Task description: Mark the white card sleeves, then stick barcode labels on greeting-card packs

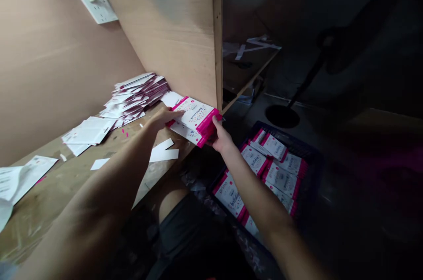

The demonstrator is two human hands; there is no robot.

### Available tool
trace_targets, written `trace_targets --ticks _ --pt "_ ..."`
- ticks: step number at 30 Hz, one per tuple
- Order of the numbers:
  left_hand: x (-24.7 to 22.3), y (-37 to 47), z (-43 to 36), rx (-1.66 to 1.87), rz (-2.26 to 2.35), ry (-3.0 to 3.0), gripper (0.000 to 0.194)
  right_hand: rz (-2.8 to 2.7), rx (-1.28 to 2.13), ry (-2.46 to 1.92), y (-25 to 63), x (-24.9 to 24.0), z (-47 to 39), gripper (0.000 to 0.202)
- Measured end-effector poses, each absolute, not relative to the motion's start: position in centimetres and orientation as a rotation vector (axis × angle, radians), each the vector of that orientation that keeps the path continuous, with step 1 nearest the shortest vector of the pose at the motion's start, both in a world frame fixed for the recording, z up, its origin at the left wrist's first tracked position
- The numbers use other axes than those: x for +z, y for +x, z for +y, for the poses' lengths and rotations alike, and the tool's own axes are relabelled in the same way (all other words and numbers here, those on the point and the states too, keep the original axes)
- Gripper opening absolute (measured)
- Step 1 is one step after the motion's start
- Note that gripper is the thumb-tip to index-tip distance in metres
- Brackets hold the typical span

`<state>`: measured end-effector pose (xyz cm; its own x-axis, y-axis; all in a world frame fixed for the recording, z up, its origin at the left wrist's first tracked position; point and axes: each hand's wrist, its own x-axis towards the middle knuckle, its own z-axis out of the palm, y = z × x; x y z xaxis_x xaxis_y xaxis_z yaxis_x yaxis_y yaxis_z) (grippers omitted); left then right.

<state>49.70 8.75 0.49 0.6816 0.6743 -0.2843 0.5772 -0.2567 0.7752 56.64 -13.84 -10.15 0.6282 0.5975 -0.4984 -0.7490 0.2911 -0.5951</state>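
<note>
A stack of white and pink printed packets (194, 114) is held between my two hands near the table's right edge. My left hand (164, 117) grips its left side, with the thumb lying on the top packet. Around the right end, at the pink strip, my right hand (220, 135) is closed. The lower packets in the stack jut out toward me. Behind my left hand, a large leaning pile of similar packets (135, 97) rests on the brown table (115, 147) against the board walls.
Dark crate (310, 156) with many pink and white packets sits low on the right. White paper strips (165, 153), flat packets (89, 132) and sheets (29, 176) lie on the table. A tall board (185, 37) rises behind. A dark stand fan (297, 95) is farther right.
</note>
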Motion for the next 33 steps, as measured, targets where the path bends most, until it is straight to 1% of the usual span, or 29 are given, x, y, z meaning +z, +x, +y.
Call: trace_targets --ticks 3,5,7,9,13,17,19,21,23,25,27,28,30,31,33 --pt "0.0 48.4 8.2 -0.002 0.881 1.973 0.055 0.163 0.701 -0.956 56.4 -9.2 -13.2 0.049" --pt "0.1 47.2 8.0 -0.021 0.737 1.898 0.060 0.093 0.602 -0.986 55.6 -8.6 -13.5 0.048" --pt "0.7 45.8 8.1 0.006 0.525 1.788 0.068 -0.062 0.526 -0.982 54.9 -7.8 -14.3 0.054" --pt "1.7 43.9 8.4 0.022 0.326 1.731 0.071 -0.288 0.422 -0.990 54.7 -7.1 -15.1 0.060" --pt "2.9 40.0 9.6 0.128 0.258 1.806 0.066 -0.689 0.310 -1.173 55.5 -6.7 -15.0 0.066" --pt "1.2 38.7 10.0 0.050 0.295 1.917 0.059 -0.811 0.314 -1.309 56.0 -8.4 -13.5 0.083" --pt "0.2 39.2 9.0 0.037 0.299 1.960 0.061 -0.803 0.328 -1.299 55.9 -9.4 -13.7 0.085" --pt "0.0 39.9 7.0 0.039 0.270 1.997 0.067 -0.758 0.362 -1.243 55.3 -10.3 -15.3 0.079" --pt "0.5 40.3 4.3 -0.061 0.161 2.043 0.075 -0.628 0.413 -1.159 54.4 -11.5 -18.6 0.070" --pt "1.2 40.3 1.7 -0.133 0.006 2.135 0.082 -0.379 0.447 -1.077 53.6 -13.4 -23.1 0.061" --pt "1.5 39.8 -0.1 -0.098 -0.090 2.314 0.083 -0.063 0.414 -1.037 53.5 -16.0 -28.5 0.054" --pt "1.4 39.3 -0.5 -0.063 -0.089 2.419 0.080 0.082 0.369 -1.042 53.7 -17.4 -31.3 0.050" --pt "0.6 38.2 -0.2 -0.003 0.000 2.573 0.067 0.295 0.245 -1.101 55.0 -19.9 -36.8 0.042" --pt "0.1 37.6 0.3 0.005 0.062 2.608 0.061 0.365 0.195 -1.139 55.9 -20.8 -39.4 0.037" --pt "-0.8 36.7 1.7 -0.003 0.160 2.613 0.054 0.440 0.118 -1.196 58.3 -22.1 -44.0 0.031"
